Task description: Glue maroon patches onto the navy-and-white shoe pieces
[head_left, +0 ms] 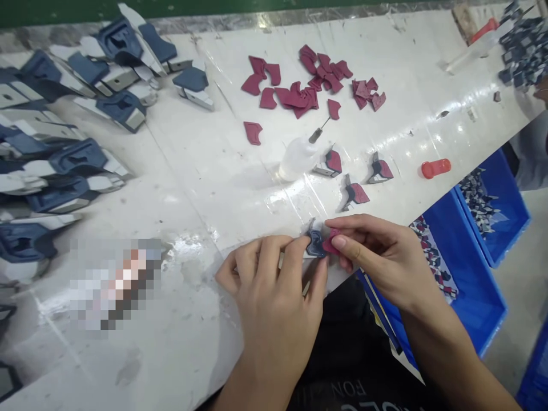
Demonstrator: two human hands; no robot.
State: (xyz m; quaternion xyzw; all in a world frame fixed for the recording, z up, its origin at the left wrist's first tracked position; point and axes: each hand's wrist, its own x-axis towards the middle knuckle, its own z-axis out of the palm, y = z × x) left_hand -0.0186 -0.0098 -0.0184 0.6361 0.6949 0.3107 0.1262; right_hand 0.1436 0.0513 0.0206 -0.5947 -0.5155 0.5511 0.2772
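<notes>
Near the table's front edge, my left hand (278,285) grips a small dark blue and white plastic part (315,242) between thumb and fingers. My right hand (377,257) pinches a maroon piece (331,242) right beside the blue part's recessed face; whether the two touch I cannot tell. Just beyond my hands lie three blue and white parts with maroon faces, one of them a joined part (357,194). A clear squeeze bottle (297,157) with a needle tip lies behind them. Farther back are scattered loose maroon pieces (299,97).
Larger blue and white plastic parts (77,157) crowd the table's left side. A red object (435,168) lies near the right edge. Blue bins (475,291) with small parts stand below that edge. Another bottle (471,54) and a dark heap (524,51) are far right.
</notes>
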